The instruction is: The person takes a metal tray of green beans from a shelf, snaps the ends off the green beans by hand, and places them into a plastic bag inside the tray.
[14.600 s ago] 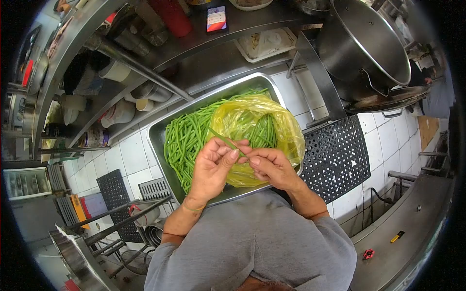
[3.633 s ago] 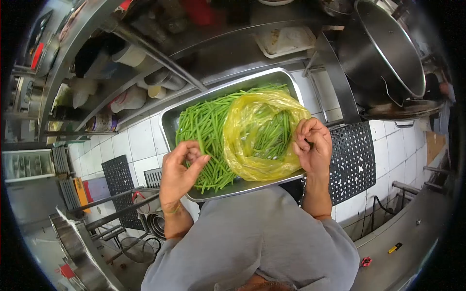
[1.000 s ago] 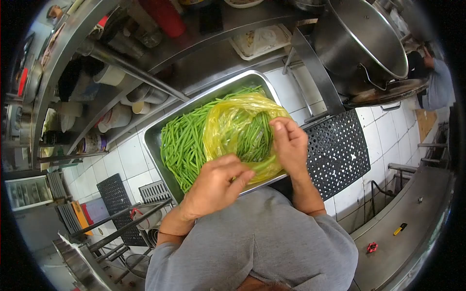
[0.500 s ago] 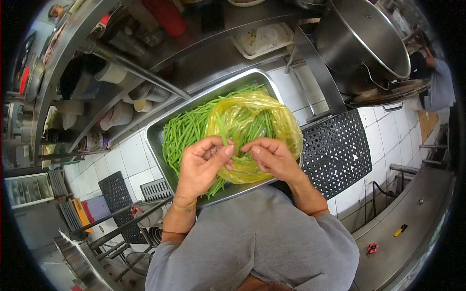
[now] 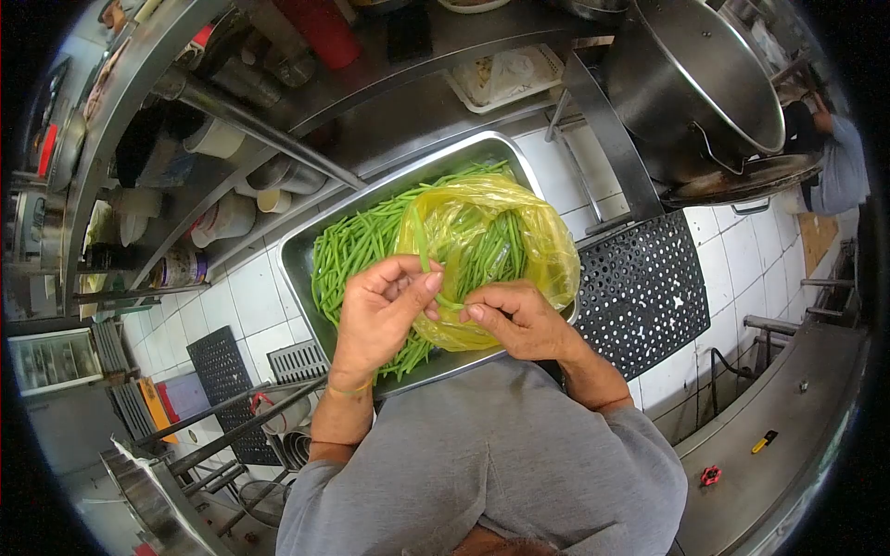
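Note:
A green bean (image 5: 421,243) is pinched in my left hand (image 5: 385,310), and it runs across to my right hand (image 5: 521,320), whose thumb and forefinger close on its lower end. Both hands are over the near side of an open yellow plastic bag (image 5: 554,243) with green beans (image 5: 496,252) inside. The bag lies in the right part of a metal tray (image 5: 295,243). Loose green beans (image 5: 357,243) fill the left part of the tray, beside the bag.
Behind the tray is a metal shelf unit with a white basket (image 5: 505,79). A large pot (image 5: 691,83) stands at the upper right, above a black perforated mat (image 5: 644,301). Another person (image 5: 837,162) is at the far right. A yellow cutter (image 5: 765,441) lies on the right-hand counter.
Over the last second my left hand has come back up with a bean in it. My right hand has moved down from the bag's right side and now pinches the bean's lower end.

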Demonstrator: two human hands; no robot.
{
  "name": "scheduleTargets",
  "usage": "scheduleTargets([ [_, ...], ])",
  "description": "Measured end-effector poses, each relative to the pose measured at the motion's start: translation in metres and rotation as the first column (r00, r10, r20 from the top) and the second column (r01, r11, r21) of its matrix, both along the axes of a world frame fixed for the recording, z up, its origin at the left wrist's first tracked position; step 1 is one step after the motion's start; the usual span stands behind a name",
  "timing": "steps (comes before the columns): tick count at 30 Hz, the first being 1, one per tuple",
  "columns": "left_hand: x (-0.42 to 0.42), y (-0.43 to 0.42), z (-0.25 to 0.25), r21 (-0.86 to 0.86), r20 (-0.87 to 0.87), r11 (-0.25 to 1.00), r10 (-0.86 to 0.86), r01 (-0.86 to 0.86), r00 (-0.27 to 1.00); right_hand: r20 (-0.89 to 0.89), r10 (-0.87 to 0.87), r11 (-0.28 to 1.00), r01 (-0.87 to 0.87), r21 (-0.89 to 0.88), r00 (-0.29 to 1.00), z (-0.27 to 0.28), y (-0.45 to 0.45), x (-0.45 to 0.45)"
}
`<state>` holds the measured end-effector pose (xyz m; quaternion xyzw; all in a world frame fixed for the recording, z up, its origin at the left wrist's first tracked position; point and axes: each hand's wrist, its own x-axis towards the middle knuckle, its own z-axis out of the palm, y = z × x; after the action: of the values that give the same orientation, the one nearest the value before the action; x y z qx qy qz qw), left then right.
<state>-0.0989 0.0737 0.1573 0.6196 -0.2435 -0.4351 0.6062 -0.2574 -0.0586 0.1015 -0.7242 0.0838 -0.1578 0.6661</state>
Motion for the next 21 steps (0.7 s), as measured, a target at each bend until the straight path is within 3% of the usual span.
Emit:
scheduleTargets([
  [2, -0.007, 0.0, 0.0, -0.001, -0.003, 1.0, 0.017, -0.017, 1.0, 0.006, -0.005, 0.999, 0.005, -0.034, 1.0, 0.0, 0.0, 0.001],
  [4, -0.014, 0.0, 0.001, -0.001, -0.006, 0.999, 0.036, -0.036, 0.999, 0.01, -0.141, 0.982, 0.142, -0.125, 0.99, 0.001, 0.002, 0.003],
  [5, -0.016, 0.001, 0.002, 0.004, 0.322, 0.997, -0.071, 0.074, 0.944, 0.012, -0.138, 0.982, 0.139, -0.124, 0.99, -0.002, 0.003, 0.004],
  [6, -0.019, 0.001, 0.003, 0.046, 0.614, 0.984, -0.162, 0.169, 0.773, -0.014, -0.215, 0.969, 0.211, -0.129, 0.977, -0.006, 0.004, 0.005],
  [11, -0.028, 0.01, 0.016, -0.034, 0.685, 0.995, -0.047, 0.096, 0.727, -0.084, -0.305, 0.951, 0.299, -0.072, 0.949, -0.004, 0.008, 0.008],
  [13, -0.02, 0.022, 0.029, -0.088, 0.625, 0.99, -0.029, 0.107, 0.78, -0.075, -0.448, 0.889, 0.435, -0.143, 0.891, -0.013, 0.007, 0.008],
  [15, -0.013, 0.034, 0.034, -0.116, 0.679, 0.987, -0.001, 0.109, 0.735, 0.001, -0.503, 0.863, 0.502, -0.057, 0.864, -0.021, 0.0, 0.009],
  [17, -0.006, 0.047, 0.031, -0.112, 0.594, 0.977, 0.21, -0.179, 0.777, -0.212, -0.424, 0.829, 0.472, 0.3, 0.88, -0.013, -0.009, -0.001],
  [18, 0.002, 0.053, 0.029, -0.108, 0.593, 0.978, 0.206, -0.176, 0.778, -0.182, -0.4, 0.782, 0.438, 0.443, 0.898, -0.01, -0.013, -0.003],
  [20, 0.02, 0.06, 0.022, 0.207, 0.622, 0.936, 0.099, -0.285, 0.777, -0.121, -0.402, 0.755, 0.403, 0.517, 0.908, -0.008, -0.021, -0.008],
  [21, 0.028, 0.065, 0.015, 0.208, 0.619, 0.939, 0.091, -0.275, 0.78, -0.057, -0.408, 0.727, 0.362, 0.583, 0.911, -0.009, -0.025, -0.012],
])
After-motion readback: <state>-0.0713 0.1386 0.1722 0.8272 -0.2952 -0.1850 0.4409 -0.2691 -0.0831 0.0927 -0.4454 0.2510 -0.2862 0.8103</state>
